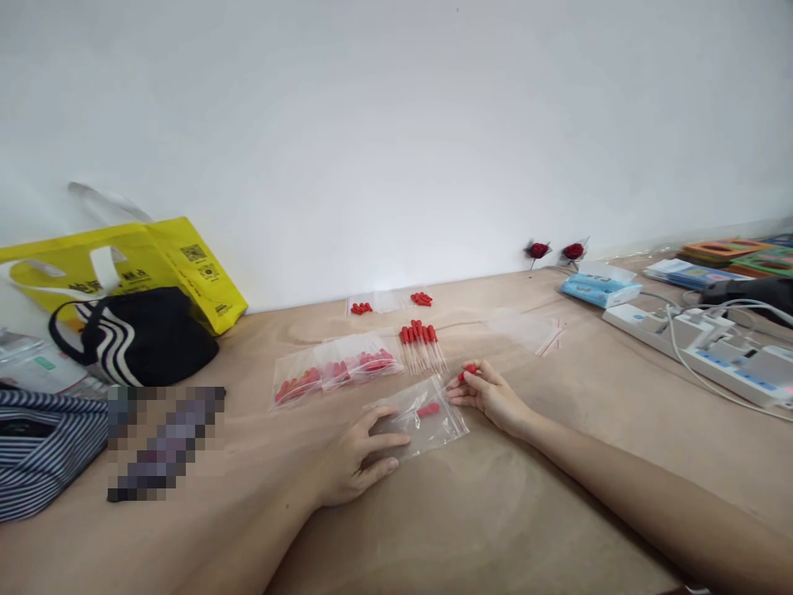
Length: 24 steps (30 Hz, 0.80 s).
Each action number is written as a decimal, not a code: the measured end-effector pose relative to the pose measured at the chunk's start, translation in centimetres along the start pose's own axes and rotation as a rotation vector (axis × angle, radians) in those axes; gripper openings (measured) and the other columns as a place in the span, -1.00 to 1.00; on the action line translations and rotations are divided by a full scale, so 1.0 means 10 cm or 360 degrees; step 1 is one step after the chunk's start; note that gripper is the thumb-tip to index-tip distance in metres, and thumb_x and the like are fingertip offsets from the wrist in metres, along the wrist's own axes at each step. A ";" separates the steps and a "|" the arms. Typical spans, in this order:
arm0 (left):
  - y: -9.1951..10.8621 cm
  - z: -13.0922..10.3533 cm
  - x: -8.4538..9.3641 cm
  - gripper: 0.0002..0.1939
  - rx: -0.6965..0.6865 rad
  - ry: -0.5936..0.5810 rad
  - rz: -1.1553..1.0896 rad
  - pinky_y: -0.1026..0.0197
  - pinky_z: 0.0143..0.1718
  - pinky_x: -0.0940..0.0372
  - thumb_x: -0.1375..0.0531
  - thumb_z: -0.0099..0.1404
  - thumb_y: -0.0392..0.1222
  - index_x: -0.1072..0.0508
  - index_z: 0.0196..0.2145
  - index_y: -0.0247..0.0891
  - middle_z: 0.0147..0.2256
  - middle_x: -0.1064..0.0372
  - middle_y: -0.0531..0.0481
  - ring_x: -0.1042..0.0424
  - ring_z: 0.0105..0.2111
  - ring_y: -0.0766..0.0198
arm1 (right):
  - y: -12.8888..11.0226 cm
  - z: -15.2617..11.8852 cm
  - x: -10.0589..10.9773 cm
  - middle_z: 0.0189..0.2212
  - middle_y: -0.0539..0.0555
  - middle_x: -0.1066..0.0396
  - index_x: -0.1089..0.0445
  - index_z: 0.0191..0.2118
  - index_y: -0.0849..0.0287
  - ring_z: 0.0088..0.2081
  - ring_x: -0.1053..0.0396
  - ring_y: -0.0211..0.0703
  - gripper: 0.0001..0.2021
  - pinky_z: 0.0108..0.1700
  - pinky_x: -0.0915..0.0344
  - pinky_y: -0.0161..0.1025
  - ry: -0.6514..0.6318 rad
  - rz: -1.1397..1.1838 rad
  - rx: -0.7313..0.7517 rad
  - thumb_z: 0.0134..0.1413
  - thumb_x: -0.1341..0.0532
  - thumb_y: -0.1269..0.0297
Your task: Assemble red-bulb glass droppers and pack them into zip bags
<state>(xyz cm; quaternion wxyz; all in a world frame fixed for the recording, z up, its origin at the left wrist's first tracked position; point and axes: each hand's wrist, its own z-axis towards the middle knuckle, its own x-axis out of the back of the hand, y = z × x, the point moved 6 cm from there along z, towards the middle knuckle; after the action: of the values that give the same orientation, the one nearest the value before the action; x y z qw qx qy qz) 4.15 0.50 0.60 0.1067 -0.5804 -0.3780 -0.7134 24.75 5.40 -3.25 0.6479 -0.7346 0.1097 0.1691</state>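
A clear zip bag (412, 434) lies on the table with a red-tipped piece (428, 410) inside it. My left hand (356, 454) rests at the bag's left side, fingers apart, their tips touching the plastic. Just beyond the bag's right corner, my right hand (489, 398) pinches a red piece (470, 369) between thumb and fingers; the rest of that piece is hidden. Several red-headed sticks (421, 347) lie in a row behind the bag. To their left are overlapping zip bags (338, 368) with red pieces in them.
Small red pieces (422, 299) lie on plastic by the wall. A flat plastic bag (520, 329) is farther right, near a blue tissue pack (600, 289) and a power strip (700, 351) with cables. At left stand a yellow bag (214, 289) and a black pouch (167, 335).
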 end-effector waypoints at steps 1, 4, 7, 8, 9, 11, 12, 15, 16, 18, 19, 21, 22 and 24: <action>0.00 0.01 0.00 -0.69 -0.0006 -0.0012 -0.0004 -0.02 0.08 -0.04 -0.04 0.25 -0.19 -0.33 -0.04 -0.04 0.12 0.01 -0.03 -0.02 0.10 0.05 | 0.01 0.00 -0.02 -0.53 -0.07 -0.34 -0.13 -0.35 0.12 -0.50 -0.36 -0.28 -0.70 -0.36 -0.30 -0.24 -0.0065 -0.0087 -0.0015 -0.19 -0.24 0.17; 0.02 0.02 -0.01 -0.66 -0.0018 -0.0042 -0.0006 -0.01 0.08 -0.03 0.01 0.29 -0.21 -0.29 0.00 0.01 0.14 0.06 0.00 -0.01 0.11 0.08 | 0.04 0.00 -0.07 -0.58 -0.07 -0.31 -0.27 -0.41 0.19 -0.57 -0.26 -0.34 -0.75 -0.45 -0.24 -0.30 -0.0279 -0.0509 -0.0012 -0.24 -0.27 0.18; 0.04 0.03 0.00 -0.64 -0.0031 -0.0059 0.0026 -0.03 0.09 -0.01 0.02 0.30 -0.23 -0.25 0.03 0.05 0.17 0.13 0.02 0.03 0.13 0.08 | -0.03 0.01 -0.12 -0.55 -0.03 -0.31 -0.39 -0.37 0.21 -0.55 -0.21 -0.32 -0.81 -0.44 -0.20 -0.30 -0.0425 -0.1038 0.0201 -0.15 -0.21 0.21; 0.04 0.03 0.00 -0.64 -0.0042 -0.0061 0.0041 -0.04 0.09 0.00 0.01 0.29 -0.23 -0.25 0.03 0.05 0.18 0.15 0.02 0.04 0.13 0.07 | -0.07 0.01 -0.14 -0.52 0.00 -0.32 -0.42 -0.36 0.20 -0.50 -0.24 -0.28 -0.82 -0.39 -0.21 -0.28 -0.0475 -0.1176 0.0317 -0.10 -0.18 0.23; 0.04 0.03 0.00 -0.63 -0.0054 -0.0061 0.0053 -0.05 0.09 0.00 0.01 0.29 -0.23 -0.24 0.03 0.05 0.18 0.15 0.02 0.05 0.14 0.07 | -0.09 0.01 -0.17 -0.47 0.02 -0.33 -0.43 -0.35 0.19 -0.42 -0.26 -0.24 -0.82 -0.31 -0.21 -0.26 -0.0535 -0.1272 0.0426 -0.06 -0.15 0.24; 0.05 0.03 0.00 -0.63 -0.0074 -0.0062 0.0067 -0.06 0.08 0.00 0.01 0.29 -0.23 -0.23 0.04 0.06 0.18 0.16 0.02 0.05 0.14 0.07 | -0.09 0.02 -0.20 -0.40 0.05 -0.36 -0.44 -0.31 0.18 -0.30 -0.28 -0.19 -0.79 -0.21 -0.20 -0.23 -0.0654 -0.1297 0.0519 0.00 -0.10 0.26; 0.04 0.03 -0.01 -0.62 -0.0081 -0.0062 0.0071 -0.06 0.08 -0.01 0.01 0.29 -0.23 -0.23 0.04 0.07 0.19 0.16 0.02 0.05 0.14 0.07 | -0.07 0.05 -0.20 -0.40 0.05 -0.36 -0.42 -0.28 0.19 -0.30 -0.28 -0.18 -0.78 -0.22 -0.21 -0.23 -0.0664 -0.1256 0.0488 0.01 -0.09 0.25; 0.04 0.04 -0.01 -0.62 -0.0103 -0.0051 0.0083 -0.06 0.08 -0.02 0.00 0.29 -0.23 -0.22 0.04 0.07 0.19 0.17 0.03 0.05 0.14 0.06 | 0.02 0.14 -0.11 -0.47 0.03 -0.37 -0.39 -0.25 0.24 -0.44 -0.29 -0.24 -0.75 -0.39 -0.23 -0.30 -0.0417 -0.1157 0.0333 -0.06 -0.15 0.22; 0.04 0.04 -0.01 -0.62 -0.0112 -0.0045 0.0087 -0.06 0.08 -0.01 0.00 0.29 -0.23 -0.22 0.04 0.07 0.19 0.17 0.03 0.06 0.14 0.06 | 0.05 0.15 -0.09 -0.51 0.02 -0.36 -0.40 -0.29 0.25 -0.49 -0.27 -0.26 -0.76 -0.44 -0.21 -0.32 -0.0346 -0.1163 0.0308 -0.09 -0.17 0.21; 0.04 0.04 -0.01 -0.62 -0.0123 -0.0035 0.0091 -0.05 0.08 -0.01 0.00 0.29 -0.22 -0.23 0.04 0.07 0.19 0.17 0.03 0.06 0.14 0.06 | 0.06 0.14 -0.12 -0.51 0.01 -0.38 -0.41 -0.40 0.24 -0.49 -0.27 -0.28 -0.79 -0.43 -0.20 -0.34 -0.0382 -0.1170 0.0311 -0.10 -0.17 0.20; 0.04 0.04 -0.01 -0.63 -0.0124 -0.0031 0.0091 -0.05 0.08 -0.01 0.00 0.29 -0.21 -0.23 0.04 0.06 0.19 0.18 0.03 0.06 0.14 0.06 | 0.06 0.13 -0.16 -0.48 0.02 -0.40 -0.42 -0.43 0.24 -0.47 -0.29 -0.27 -0.79 -0.41 -0.21 -0.33 -0.0478 -0.1150 0.0305 -0.09 -0.16 0.19; 0.04 0.04 -0.01 -0.64 -0.0120 -0.0026 0.0082 -0.05 0.08 -0.01 0.00 0.29 -0.20 -0.24 0.03 0.06 0.20 0.19 0.02 0.07 0.15 0.06 | 0.02 0.16 -0.19 -0.43 0.03 -0.42 -0.43 -0.44 0.23 -0.43 -0.32 -0.26 -0.79 -0.37 -0.23 -0.32 -0.0594 -0.1118 0.0240 -0.09 -0.15 0.19; 0.04 0.04 -0.01 -0.64 -0.0117 -0.0030 0.0075 -0.05 0.08 -0.01 0.00 0.29 -0.20 -0.25 0.03 0.05 0.20 0.19 0.02 0.07 0.15 0.05 | -0.02 0.21 -0.16 -0.44 0.03 -0.43 -0.43 -0.45 0.23 -0.43 -0.32 -0.26 -0.80 -0.36 -0.23 -0.33 -0.0527 -0.1145 0.0204 -0.11 -0.16 0.20; 0.05 0.04 -0.01 -0.64 -0.0108 -0.0039 0.0065 -0.05 0.08 -0.01 0.00 0.29 -0.20 -0.25 0.03 0.04 0.19 0.17 0.00 0.07 0.15 0.06 | -0.14 0.37 -0.05 -0.51 0.01 -0.41 -0.40 -0.48 0.24 -0.47 -0.31 -0.28 -0.85 -0.40 -0.23 -0.34 -0.0214 -0.1274 0.0165 -0.17 -0.20 0.25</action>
<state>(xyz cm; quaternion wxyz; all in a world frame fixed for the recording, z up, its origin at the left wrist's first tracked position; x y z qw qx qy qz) 4.74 0.38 0.75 0.0969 -0.5999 -0.3429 -0.7163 24.47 9.23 -2.15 0.7044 -0.6729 -0.2192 -0.0546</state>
